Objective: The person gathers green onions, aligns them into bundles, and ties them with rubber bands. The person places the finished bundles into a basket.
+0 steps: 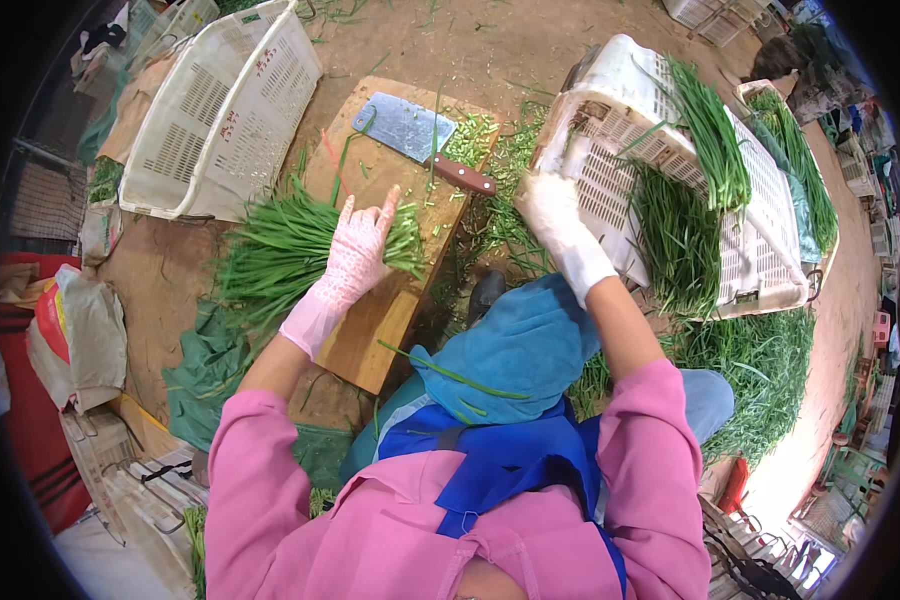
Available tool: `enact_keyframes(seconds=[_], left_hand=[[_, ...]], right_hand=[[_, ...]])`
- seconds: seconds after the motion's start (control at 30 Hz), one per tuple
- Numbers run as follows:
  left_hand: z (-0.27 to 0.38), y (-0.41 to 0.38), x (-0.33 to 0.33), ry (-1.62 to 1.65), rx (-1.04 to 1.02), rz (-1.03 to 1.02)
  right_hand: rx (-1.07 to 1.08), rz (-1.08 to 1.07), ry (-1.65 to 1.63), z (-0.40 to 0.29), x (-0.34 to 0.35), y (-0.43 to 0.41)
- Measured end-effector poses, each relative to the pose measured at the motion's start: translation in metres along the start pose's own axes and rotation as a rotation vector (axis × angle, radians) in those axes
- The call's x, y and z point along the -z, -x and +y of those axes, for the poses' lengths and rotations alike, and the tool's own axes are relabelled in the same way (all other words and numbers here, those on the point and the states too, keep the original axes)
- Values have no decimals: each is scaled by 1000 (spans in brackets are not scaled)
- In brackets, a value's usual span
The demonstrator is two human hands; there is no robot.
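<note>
A thin whitish glove covers my left hand (pixel 360 244), which lies over the stem end of a bunch of long green leaves, apparently garlic chives (pixel 285 244), with fingers curled around it. This bunch rests on a wooden cutting board (pixel 364 330), its leaves spreading off the left side. Beyond my hand, a cleaver (pixel 409 126) with a brown handle lies flat among cut stem bits (pixel 474 139). My gloved right hand (pixel 555 214) is curled at the near left corner of a white plastic crate (pixel 604 176); its fingertips and whatever they hold are hidden. A red tie (pixel 334 157) lies on the board.
Another white crate (pixel 221 112) stands at upper left. Bunches of greens (pixel 709 139) lie over the right crate, with darker ones (pixel 675 240) beside them. Loose greens (pixel 757 375) cover the ground at right. A green sack (pixel 206 375) lies left of the board. A blue cloth (pixel 510 345) covers my knee.
</note>
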State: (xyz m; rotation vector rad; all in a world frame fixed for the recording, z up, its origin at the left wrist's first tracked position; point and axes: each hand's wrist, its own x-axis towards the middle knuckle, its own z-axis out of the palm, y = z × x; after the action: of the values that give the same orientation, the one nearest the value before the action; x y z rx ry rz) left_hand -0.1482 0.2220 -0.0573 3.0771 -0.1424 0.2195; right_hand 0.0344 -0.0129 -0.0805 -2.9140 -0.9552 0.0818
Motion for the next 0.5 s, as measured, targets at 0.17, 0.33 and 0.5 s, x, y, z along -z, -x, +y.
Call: enact_keyframes(seconds=[0.17, 0.33, 0.5], left_hand=[[4, -18, 0, -52, 268, -148], [19, -25, -6, -123, 316, -277], [11, -37, -9, -121, 326, -320]], right_hand=[[150, 103, 65, -70, -28, -49], [-22, -37, -248, -94, -10, -57], [-196, -82, -825, -91, 33, -11]])
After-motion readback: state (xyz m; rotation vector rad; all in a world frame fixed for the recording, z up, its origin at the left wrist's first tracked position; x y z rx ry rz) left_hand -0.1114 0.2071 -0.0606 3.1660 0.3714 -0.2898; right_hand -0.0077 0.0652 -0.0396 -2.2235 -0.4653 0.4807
